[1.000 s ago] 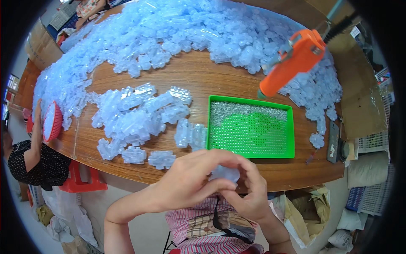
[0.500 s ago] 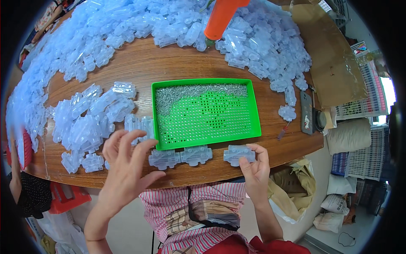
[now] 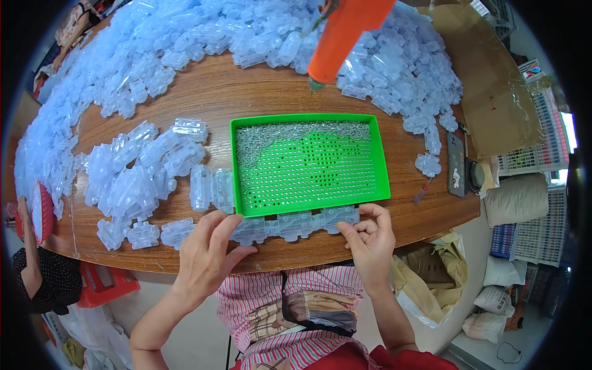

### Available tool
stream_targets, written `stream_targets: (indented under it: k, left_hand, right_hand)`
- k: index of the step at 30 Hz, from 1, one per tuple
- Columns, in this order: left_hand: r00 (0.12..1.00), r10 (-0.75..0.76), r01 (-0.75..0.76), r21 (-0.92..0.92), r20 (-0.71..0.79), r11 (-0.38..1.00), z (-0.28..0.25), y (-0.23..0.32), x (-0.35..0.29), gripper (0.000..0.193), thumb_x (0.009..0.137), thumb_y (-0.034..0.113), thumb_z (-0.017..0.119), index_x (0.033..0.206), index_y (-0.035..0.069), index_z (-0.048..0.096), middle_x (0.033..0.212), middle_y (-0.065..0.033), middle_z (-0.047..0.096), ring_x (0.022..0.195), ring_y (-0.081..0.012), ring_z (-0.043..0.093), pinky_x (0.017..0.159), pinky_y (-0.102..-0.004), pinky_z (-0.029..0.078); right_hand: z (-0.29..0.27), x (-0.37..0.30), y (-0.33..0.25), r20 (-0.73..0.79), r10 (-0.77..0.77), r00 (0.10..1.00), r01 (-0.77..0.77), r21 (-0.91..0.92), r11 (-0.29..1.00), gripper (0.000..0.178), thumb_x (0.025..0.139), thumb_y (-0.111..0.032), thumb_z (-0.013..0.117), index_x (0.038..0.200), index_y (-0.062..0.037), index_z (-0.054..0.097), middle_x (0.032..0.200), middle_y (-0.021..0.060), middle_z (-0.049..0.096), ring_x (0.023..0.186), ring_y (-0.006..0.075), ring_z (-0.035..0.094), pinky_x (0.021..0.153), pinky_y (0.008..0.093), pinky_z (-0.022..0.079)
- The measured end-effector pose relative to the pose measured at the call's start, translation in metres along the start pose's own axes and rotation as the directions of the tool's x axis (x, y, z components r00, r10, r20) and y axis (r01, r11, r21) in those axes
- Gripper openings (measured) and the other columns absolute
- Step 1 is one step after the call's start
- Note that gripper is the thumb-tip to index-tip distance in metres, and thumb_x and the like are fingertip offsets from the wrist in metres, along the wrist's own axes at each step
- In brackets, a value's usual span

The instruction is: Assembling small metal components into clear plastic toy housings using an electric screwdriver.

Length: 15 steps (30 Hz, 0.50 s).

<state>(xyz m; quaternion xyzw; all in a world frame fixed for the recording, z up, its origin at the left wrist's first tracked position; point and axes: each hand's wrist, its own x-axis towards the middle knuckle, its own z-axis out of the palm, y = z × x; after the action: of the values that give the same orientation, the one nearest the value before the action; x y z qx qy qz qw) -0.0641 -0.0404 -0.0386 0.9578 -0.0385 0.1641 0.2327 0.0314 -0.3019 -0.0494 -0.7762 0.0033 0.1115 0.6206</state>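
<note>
Three clear bluish plastic housings lie in a row against the near edge of the green tray (image 3: 312,208). My left hand (image 3: 206,254) closes round the left housing (image 3: 249,232), its index finger by the tray's near-left corner and its thumb on the near side. At the other end, my right hand (image 3: 372,248) pinches the right housing (image 3: 338,217) between thumb and fingers. The middle housing (image 3: 295,226) sits between them. Small silvery metal pins (image 3: 256,143) heap along the tray's far and left sides, and others fill many of its holes.
An orange electric screwdriver (image 3: 345,43) hangs above the table's far side. Loose housings (image 3: 132,176) pile at left; a huge heap (image 3: 203,31) curves round the back. A phone (image 3: 456,165) and red-handled small tool (image 3: 422,192) lie at right. A person's arm (image 3: 29,237) shows far left.
My right hand has brought its housing against the other two. My left hand has moved right and closed round the row's left end. Another housing now shows beside my left hand.
</note>
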Motion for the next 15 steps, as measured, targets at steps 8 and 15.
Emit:
stream_targets:
  k: [8,15]
  left_hand:
    - [0.990,-0.122,0.122,0.007,-0.067,0.992,-0.025,-0.008,0.013,0.062,0.066,0.031,0.084,0.116,0.006,0.057,0.110,-0.0140,0.058,0.094,-0.0318,0.060,0.079,-0.0400,0.049]
    - [0.968,-0.111,0.084,0.124,0.224,0.989,-0.067,-0.045,0.042,0.049,0.071,0.012,0.077,0.117,0.018,0.061,0.129,-0.0075,0.050,0.123,-0.0372,0.038,0.103,-0.0494,0.034]
  right_hand:
    - [-0.004,-0.009,-0.038,0.014,-0.433,0.901,0.431,-0.130,0.893,0.040,0.078,0.010,0.070,0.112,-0.0004,0.051,0.105,0.0079,0.048,0.075,0.0070,0.047,0.062,0.0182,0.040]
    - [0.015,-0.054,-0.138,-0.295,-0.875,0.384,0.669,0.742,0.043,0.038,0.090,-0.020,0.065,0.125,-0.0106,0.055,0.122,0.0066,0.057,0.108,0.0242,0.054,0.093,0.0377,0.040]
